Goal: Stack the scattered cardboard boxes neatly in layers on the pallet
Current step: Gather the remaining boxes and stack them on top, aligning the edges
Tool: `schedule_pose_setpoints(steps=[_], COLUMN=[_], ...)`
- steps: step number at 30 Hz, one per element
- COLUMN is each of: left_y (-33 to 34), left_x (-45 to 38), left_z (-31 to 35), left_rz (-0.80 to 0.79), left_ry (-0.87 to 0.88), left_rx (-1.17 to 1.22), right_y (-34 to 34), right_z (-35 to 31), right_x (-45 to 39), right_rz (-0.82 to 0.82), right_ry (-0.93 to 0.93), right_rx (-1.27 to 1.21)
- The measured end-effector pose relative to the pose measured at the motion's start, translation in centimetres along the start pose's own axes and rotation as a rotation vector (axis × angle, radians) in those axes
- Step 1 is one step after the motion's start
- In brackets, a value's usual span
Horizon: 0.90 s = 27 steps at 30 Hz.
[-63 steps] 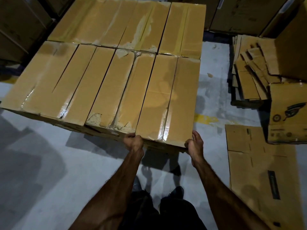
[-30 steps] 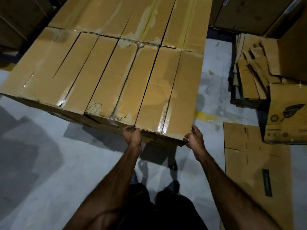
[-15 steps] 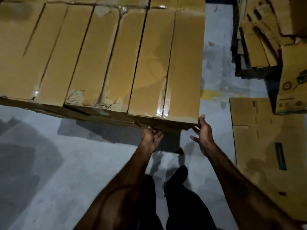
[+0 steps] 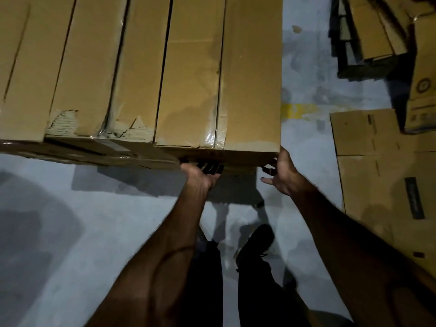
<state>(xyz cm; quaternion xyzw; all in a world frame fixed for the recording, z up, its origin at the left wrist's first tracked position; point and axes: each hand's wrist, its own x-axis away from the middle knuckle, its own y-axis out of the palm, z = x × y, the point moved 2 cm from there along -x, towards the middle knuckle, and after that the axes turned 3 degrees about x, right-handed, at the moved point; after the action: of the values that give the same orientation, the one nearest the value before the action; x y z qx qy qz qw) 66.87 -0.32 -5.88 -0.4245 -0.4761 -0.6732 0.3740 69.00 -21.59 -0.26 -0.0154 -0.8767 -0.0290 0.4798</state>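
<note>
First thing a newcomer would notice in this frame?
The tight layer of long taped boxes fills the upper left, with torn cardboard on its near edge. Just below, the left hand curls under the corner box's front and the right hand sits at its right corner. Flattened cardboard lies on the floor at right.

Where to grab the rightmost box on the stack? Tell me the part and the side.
Take the rightmost box by its near end, from the front: one hand under the near bottom edge where the left hand reaches, the other at the exposed near right corner by the right hand. Its left side abuts a neighbour.
</note>
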Motion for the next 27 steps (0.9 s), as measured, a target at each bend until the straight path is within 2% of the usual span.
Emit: schedule_pose_setpoints(steps=[4,17,27], left_y=[0.0,0.3,0.7], left_x=[0.3,0.8,0.8], left_z=[-0.2,-0.1,-0.1], left_rz=[0.006,0.053,0.078], left_ry=[-0.002,0.012,0.035], left_rx=[0.024,0.036,0.025], right_y=[0.6,0.8,0.9], right_z=[-0.3,-1.1,-1.0], right_x=[0.5,1.3,0.1], right_rz=[0.013,0.017,0.02], right_ry=[0.024,0.01,-0.017], right_rx=[-0.073,-0.099,-0.247])
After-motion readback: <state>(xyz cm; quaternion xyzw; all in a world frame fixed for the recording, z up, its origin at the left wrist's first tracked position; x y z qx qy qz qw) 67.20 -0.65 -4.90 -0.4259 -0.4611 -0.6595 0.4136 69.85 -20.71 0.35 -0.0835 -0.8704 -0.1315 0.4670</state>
